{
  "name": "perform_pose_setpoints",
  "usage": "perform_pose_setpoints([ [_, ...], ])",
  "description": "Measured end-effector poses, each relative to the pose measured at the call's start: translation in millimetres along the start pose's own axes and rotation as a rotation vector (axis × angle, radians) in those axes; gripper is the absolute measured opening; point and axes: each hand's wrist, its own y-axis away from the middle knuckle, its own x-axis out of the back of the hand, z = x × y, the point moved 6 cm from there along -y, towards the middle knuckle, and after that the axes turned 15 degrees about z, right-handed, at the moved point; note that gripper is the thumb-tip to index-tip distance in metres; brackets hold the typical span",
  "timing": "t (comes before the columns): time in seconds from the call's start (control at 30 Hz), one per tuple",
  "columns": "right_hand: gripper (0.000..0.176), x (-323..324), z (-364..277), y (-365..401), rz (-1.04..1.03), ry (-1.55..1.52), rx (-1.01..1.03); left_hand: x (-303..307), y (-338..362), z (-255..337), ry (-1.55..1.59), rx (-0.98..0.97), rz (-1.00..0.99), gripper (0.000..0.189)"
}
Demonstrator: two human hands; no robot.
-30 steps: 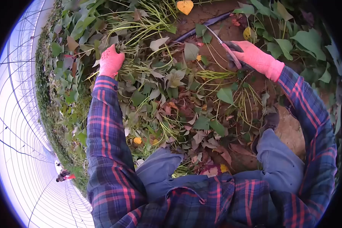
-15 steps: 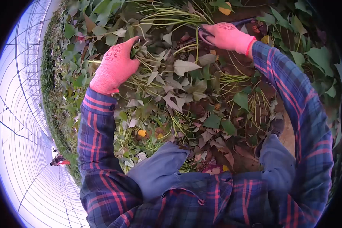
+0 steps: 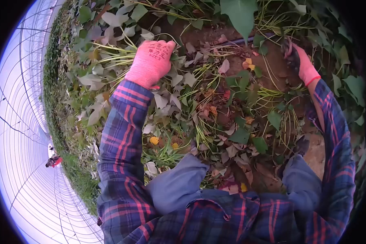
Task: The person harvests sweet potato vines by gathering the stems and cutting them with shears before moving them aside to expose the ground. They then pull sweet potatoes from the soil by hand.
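My left hand [image 3: 152,61], in a pink glove with printed lettering, is closed around a bundle of green leafy stems [image 3: 117,55]. The cut-looking pale ends and the leaves stick out to its left. My right hand [image 3: 303,63], in a pink glove with a dark palm, is off to the right above bare soil. Its fingers are curled, and what they hold, if anything, cannot be made out. Between the hands lie low leafy vines [image 3: 207,110] with yellow and reddish leaves among them.
A dark hose [image 3: 248,40] runs along the soil beyond the hands. Short stem clumps [image 3: 268,95] stand at the right. My knees [image 3: 177,179] are close below. At far left, a person in red [image 3: 53,162] is inside the arched plastic greenhouse [image 3: 24,134].
My left hand has moved right and turned over, now gripping stems. My right hand has moved right and down, away from the stems it was beside. More soil shows between them.
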Motion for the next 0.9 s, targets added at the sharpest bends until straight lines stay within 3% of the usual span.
perform_pose_setpoints([
  [0.13,0.027,-24,7,50,-0.135,0.051,0.029,-42,-32,25,0.065,-0.047,-0.058,0.034],
  [0.2,0.032,-52,16,76,-0.525,0.173,-0.018,-57,-46,37,0.062,-0.111,-0.028,0.038],
  [0.3,0.030,-90,35,68,-0.569,0.371,-0.085,-68,-68,48,-0.028,-0.206,-0.023,0.042],
  [0.4,0.030,-143,38,65,-0.649,0.204,-0.130,-80,-90,50,-0.090,-0.192,-0.100,0.043],
  [0.43,0.030,-157,37,61,-0.648,0.204,-0.132,-89,-96,47,-0.126,-0.183,-0.142,0.043],
  [0.5,0.032,-178,43,51,-0.547,0.028,-0.389,-106,-104,41,-0.104,-0.216,-0.153,0.041],
  [0.63,0.033,-199,53,26,-0.473,-0.019,-0.374,-128,-115,29,-0.167,-0.143,-0.167,0.033],
  [0.73,0.034,-218,55,9,-0.612,-0.094,-0.475,-131,-115,28,-0.157,-0.202,-0.033,0.031],
  [0.9,0.031,-228,50,-6,-0.520,0.041,-0.370,-130,-112,30,-0.076,-0.121,0.020,0.029],
])
